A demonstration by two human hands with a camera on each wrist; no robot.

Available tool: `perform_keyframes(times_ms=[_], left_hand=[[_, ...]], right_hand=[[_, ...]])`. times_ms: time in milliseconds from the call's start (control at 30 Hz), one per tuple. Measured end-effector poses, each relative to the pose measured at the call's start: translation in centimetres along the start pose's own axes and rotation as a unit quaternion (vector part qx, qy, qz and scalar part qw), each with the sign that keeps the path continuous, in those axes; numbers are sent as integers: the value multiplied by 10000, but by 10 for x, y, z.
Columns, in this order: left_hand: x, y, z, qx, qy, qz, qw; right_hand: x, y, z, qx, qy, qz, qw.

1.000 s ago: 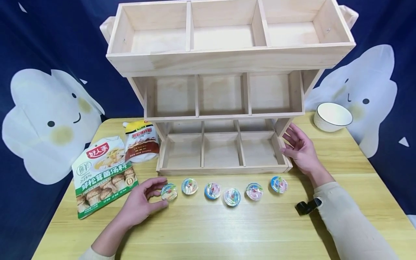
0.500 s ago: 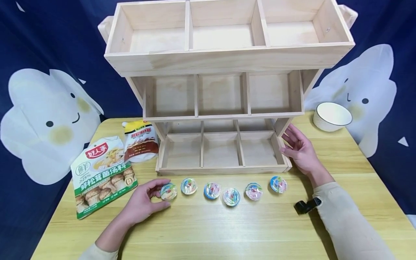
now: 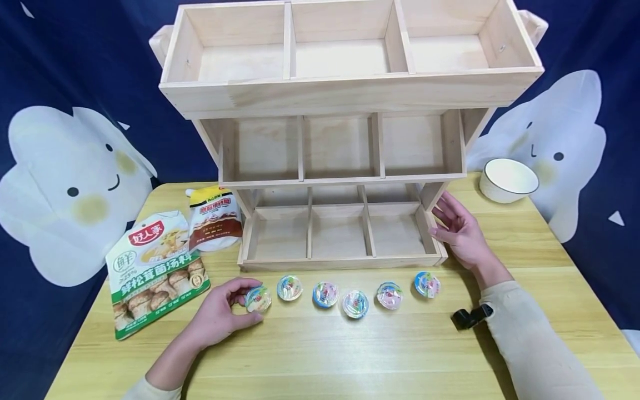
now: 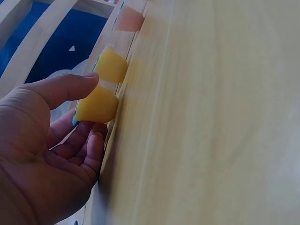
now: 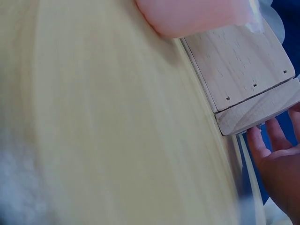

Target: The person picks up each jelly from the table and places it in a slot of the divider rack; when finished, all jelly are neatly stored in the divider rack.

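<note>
In the head view, a row of several small jelly cups with bright foil lids [image 3: 354, 304] stands on the table. My left hand [image 3: 222, 308] holds the leftmost jelly cup [image 3: 258, 300] between thumb and fingers; in the left wrist view this cup [image 4: 99, 105] is yellow, with the fingers bent around it. My right hand [image 3: 462, 232] rests against the right side of a three-tier wooden rack [image 3: 345, 262], fingers loosely extended and thumb at the bottom tray's side wall. In the right wrist view, fingertips [image 5: 255, 138] touch the rack's wooden end.
A mushroom soup seasoning bag [image 3: 155, 278] and a smaller yellow-and-brown pouch [image 3: 216, 219] lie left of the rack. A white bowl [image 3: 509, 180] stands at the back right. A black strap piece [image 3: 471, 317] sits by the right sleeve. Blue cloud-patterned cloth [image 3: 65, 194] hangs behind.
The left thumb and fingers have closed in slightly on the leftmost jelly cup, which has shifted or tilted a little toward me. The right hand stays against the rack.
</note>
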State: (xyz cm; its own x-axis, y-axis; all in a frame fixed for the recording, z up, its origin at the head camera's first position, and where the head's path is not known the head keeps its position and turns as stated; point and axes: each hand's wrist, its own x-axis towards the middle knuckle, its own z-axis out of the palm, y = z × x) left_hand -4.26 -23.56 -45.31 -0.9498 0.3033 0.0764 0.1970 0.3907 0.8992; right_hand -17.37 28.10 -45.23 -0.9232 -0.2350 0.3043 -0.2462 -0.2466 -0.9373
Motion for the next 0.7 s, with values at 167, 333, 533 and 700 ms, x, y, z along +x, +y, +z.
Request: perform_keyframes(times_ms=[167,333,533,700], left_hand=[[0,0,1,-33,-12,50,10000],[-2,2,2,-121,2,8,9999],[-4,4,3,-468,18,-58,9989],[-5,5,4,-918,-8,-241,9955]], right_hand=[[0,0,0,-4,34,42,10000],[0,2,1,112,31,-17,9999],[1,3,1,159,77,-20,9998],[0,1,0,83,66,58,9999]])
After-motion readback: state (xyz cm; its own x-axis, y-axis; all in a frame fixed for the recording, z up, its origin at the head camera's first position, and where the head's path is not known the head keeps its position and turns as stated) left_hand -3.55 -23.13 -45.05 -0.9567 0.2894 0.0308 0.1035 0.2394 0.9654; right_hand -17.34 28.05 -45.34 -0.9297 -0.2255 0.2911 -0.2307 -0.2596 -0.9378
